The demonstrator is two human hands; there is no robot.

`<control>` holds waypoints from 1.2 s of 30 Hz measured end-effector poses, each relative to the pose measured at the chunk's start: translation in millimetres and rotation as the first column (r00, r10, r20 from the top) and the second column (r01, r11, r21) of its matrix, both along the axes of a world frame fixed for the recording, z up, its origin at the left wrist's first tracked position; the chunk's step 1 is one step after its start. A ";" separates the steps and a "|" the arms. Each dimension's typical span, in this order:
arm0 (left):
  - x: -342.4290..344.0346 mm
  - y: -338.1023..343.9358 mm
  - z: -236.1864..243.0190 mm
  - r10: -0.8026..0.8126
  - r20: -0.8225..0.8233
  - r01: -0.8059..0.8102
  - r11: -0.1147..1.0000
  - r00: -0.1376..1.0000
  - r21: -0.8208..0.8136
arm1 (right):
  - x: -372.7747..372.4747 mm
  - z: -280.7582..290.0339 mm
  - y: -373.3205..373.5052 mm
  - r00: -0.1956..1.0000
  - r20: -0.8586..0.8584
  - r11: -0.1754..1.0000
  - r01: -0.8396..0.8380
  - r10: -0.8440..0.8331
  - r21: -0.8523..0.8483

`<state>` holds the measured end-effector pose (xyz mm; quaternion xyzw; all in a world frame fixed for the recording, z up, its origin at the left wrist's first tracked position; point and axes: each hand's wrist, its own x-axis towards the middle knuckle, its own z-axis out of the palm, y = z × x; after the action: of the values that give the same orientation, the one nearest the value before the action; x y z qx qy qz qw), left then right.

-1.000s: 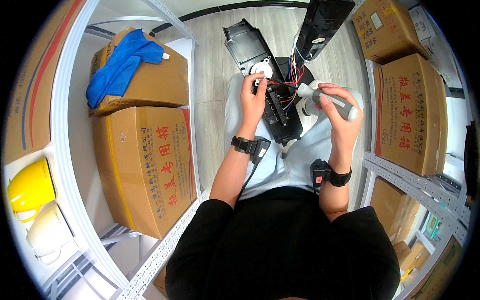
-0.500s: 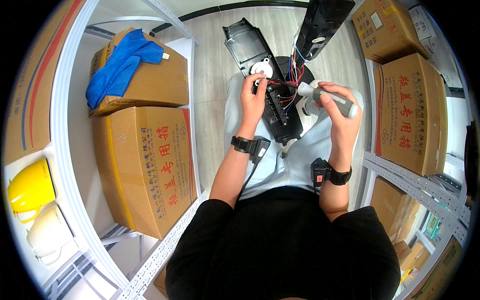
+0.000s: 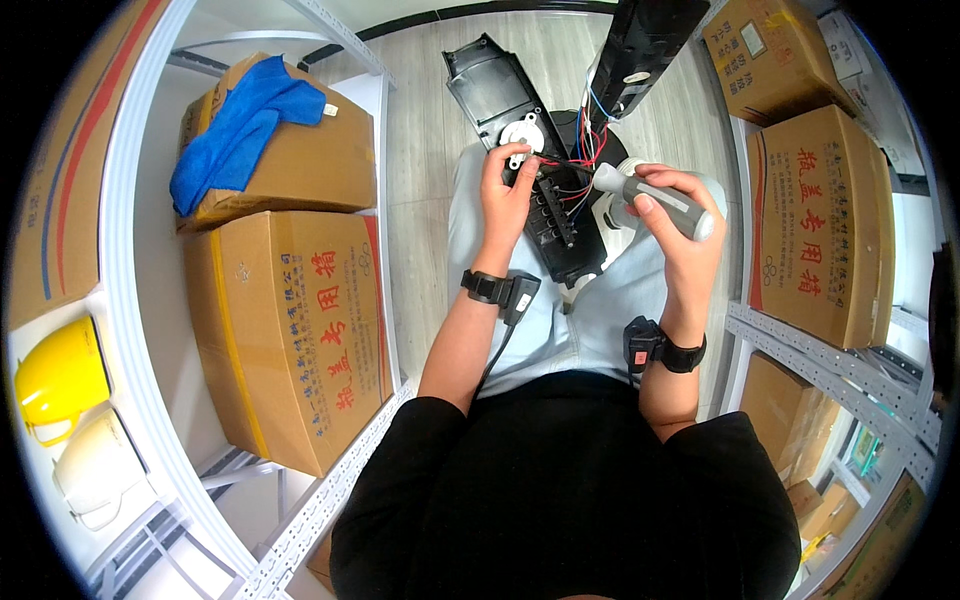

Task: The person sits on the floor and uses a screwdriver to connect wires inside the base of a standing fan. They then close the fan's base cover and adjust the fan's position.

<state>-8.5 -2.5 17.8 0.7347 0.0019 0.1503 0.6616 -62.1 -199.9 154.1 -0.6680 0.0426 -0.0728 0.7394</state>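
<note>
A long black plastic housing [image 3: 575, 255] lies slantwise between my knees, with a white round part [image 3: 522, 132] mounted on it and a row of black fittings below. My right hand [image 3: 685, 240] is wrapped round the grey handle of a screwdriver [image 3: 668, 205]. Its dark shaft points left, and the tip meets the fingertips of my left hand [image 3: 508, 198] by the lower edge of the white part. Thumb and forefinger of that hand are pinched together there; whatever they hold is too small to make out. Red, blue and white wires [image 3: 590, 150] run from the housing.
A tall black panel [image 3: 645, 60] stands beyond the wires, joined to them. Shelves on both sides carry cardboard boxes [image 3: 285, 340]. On the left are a blue cloth [image 3: 235, 135], a yellow mug [image 3: 62, 370] and a cream mug [image 3: 98, 465].
Hardly anything differs. The screwdriver's handle end has dipped slightly toward me, and my right fingers have shifted a little round it. My left hand stays at the white part.
</note>
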 end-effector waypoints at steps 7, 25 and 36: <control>0.2 1.5 -3.2 0.016 0.020 -0.016 1.000 1.000 0.023 | -4.7 11.9 6.2 0.999 0.029 0.996 -0.038 0.041 -0.086; 2.0 -4.5 12.0 0.049 0.042 -0.049 0.999 0.998 -0.014 | -4.6 18.3 26.5 0.991 0.121 0.957 -0.012 0.048 -0.289; 1.3 -1.8 4.8 0.068 0.023 -0.069 0.997 0.997 0.042 | -5.0 19.3 35.9 0.978 0.189 0.916 -0.008 0.091 -0.402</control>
<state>-7.1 -4.3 22.6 0.7465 0.0170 0.1807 0.6402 -67.1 -163.9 173.4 -0.7945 -0.0662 -0.1293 0.5896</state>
